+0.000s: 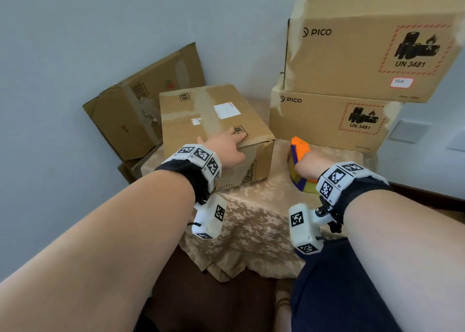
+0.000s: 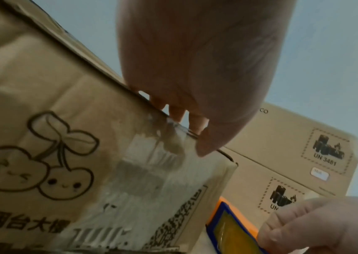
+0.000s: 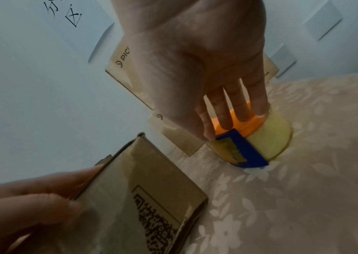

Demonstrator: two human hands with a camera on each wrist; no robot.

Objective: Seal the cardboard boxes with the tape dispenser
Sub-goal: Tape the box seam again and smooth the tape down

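Note:
A brown cardboard box (image 1: 216,120) with old tape and labels stands on the table; its cherry-printed front fills the left wrist view (image 2: 65,120). My left hand (image 1: 232,143) lies on the box's near right top edge, fingers straight on the lid and thumb down the front face (image 2: 204,147). To the right of the box an orange and blue tape dispenser (image 1: 299,148) with a yellowish roll sits on the cloth. My right hand (image 3: 228,120) grips the dispenser (image 3: 243,151) from above, with the fingers on the orange body and the thumb at the blue end.
Two stacked PICO boxes (image 1: 327,120) (image 1: 352,55) stand close behind the dispenser at the back right. Flattened cardboard (image 1: 130,115) leans on the wall at the left. A beige floral cloth (image 1: 251,218) covers the small table, and my leg (image 1: 327,294) is at its front.

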